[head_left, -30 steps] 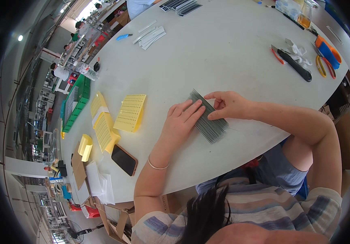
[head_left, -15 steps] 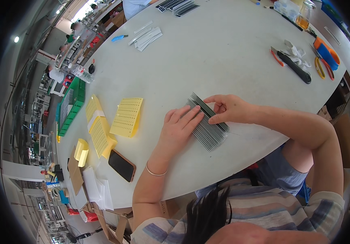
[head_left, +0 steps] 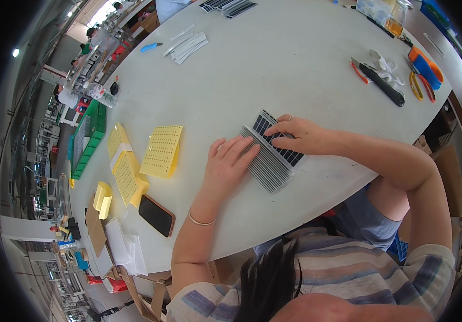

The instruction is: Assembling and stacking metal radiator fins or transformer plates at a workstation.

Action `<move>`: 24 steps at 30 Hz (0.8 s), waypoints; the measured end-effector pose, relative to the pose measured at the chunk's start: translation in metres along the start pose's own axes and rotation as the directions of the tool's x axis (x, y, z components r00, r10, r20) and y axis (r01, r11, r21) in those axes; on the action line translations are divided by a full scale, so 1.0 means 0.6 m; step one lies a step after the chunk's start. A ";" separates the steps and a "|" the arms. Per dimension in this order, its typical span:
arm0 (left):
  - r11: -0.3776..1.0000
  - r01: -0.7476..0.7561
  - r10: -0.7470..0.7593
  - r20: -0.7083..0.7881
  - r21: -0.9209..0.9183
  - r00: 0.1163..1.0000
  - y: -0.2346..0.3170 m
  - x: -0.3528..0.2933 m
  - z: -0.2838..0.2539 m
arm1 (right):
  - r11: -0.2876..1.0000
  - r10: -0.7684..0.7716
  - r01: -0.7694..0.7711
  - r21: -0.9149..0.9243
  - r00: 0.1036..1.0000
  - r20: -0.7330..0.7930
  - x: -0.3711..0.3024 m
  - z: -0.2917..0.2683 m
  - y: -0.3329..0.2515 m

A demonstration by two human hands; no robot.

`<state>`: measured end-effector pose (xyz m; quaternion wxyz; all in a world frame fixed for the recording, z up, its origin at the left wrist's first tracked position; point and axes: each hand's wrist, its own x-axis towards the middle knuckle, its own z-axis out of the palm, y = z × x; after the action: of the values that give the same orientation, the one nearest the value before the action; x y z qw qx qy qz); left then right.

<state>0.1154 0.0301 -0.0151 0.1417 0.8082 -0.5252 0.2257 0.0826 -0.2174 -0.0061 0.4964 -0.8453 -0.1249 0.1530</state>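
Note:
A row of thin grey strips (head_left: 271, 170) lies packed side by side on the table in front of me. My left hand (head_left: 225, 167) rests on its left side, fingers stretched over the strips and slightly apart. Along the right edge of the row is a dark strip-shaped panel (head_left: 263, 122) with a pale grid, its face turned up. My right hand (head_left: 301, 136) lies over this panel with fingers extended and spread, covering its middle. Whether the panel is one piece or several overlapping ones is hidden under the fingers.
Yellow perforated sheets (head_left: 161, 152) and a phone (head_left: 156, 216) lie to the left, beyond them a green bin (head_left: 92, 140). White strips (head_left: 189, 48) and dark gridded panels (head_left: 237, 8) are at the far side. A black cutter (head_left: 382, 86) and pliers (head_left: 423, 87) lie at the right.
The dark panel beside the strips now lies face up with its grid showing; before, it was tilted on edge. My right hand has gone from a pinch to spread fingers on it.

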 end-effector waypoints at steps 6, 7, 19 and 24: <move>1.000 -0.019 0.020 -0.043 0.004 0.999 -0.003 -0.002 0.005 | 0.988 0.055 -0.062 -0.140 0.997 -0.048 -0.008 0.012 -0.024; 1.000 -0.019 0.018 -0.049 -0.003 0.999 -0.002 -0.002 0.004 | 0.986 0.065 -0.071 -0.148 0.997 -0.049 -0.008 0.014 -0.023; 0.999 -0.050 0.050 -0.063 -0.005 0.997 -0.005 -0.003 0.004 | 0.996 0.035 -0.037 -0.087 0.999 -0.028 -0.002 0.009 -0.011; 0.999 -0.053 0.052 -0.066 -0.009 0.996 -0.004 -0.001 0.001 | 0.996 0.044 -0.046 -0.081 0.999 -0.024 -0.001 0.008 -0.011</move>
<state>0.1175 0.0310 -0.0158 0.1571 0.7854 -0.5425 0.2532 0.0799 -0.2105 -0.0026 0.4591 -0.8692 -0.1064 0.1496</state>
